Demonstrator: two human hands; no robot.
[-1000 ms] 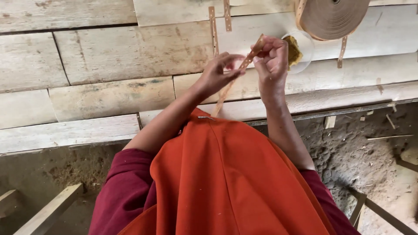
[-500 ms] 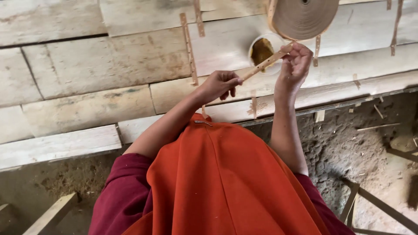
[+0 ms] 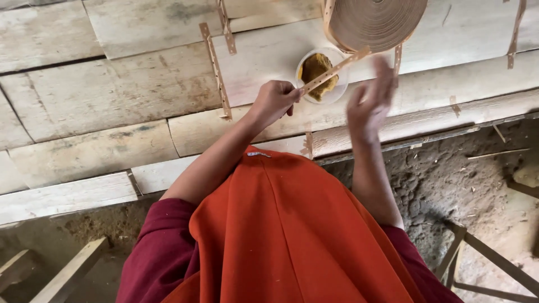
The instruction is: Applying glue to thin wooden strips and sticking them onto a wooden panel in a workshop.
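The left hand (image 3: 275, 101) has its grip closed on the near end of one tan strip (image 3: 331, 71), fingers curled round it over the pale wooden planks. That strip runs up and to the right from the fist, crossing above the bowl, to one large roll of the same tan band (image 3: 377, 21) at the top edge of the view; small holes show along its length. The right hand (image 3: 370, 100) is blurred, its grip open with the fingers spread and raised just beside the strip's far part; whether a fingertip touches the strip cannot be told. It holds nothing that can be made out.

Under the strip, between the two hands, stands one white bowl (image 3: 336, 93) with a yellow-brown paste (image 3: 315, 68) in it, resting on the worktop (image 3: 112, 95) of rough boards.

Loose strips of the same tan stuff lie about the boards: one long one (image 3: 215, 70) to the left of the left hand, one shorter piece (image 3: 225, 25) above it, one (image 3: 515, 33) at the far right, and a few short scraps near the worktop's front edge.

Nearest the camera are the dark red sleeves (image 3: 157, 247) and an orange cloth (image 3: 292, 235) over the lap. Bare earth (image 3: 449, 185) lies below the worktop's edge at right, with thin wooden bars (image 3: 483, 258) on it.
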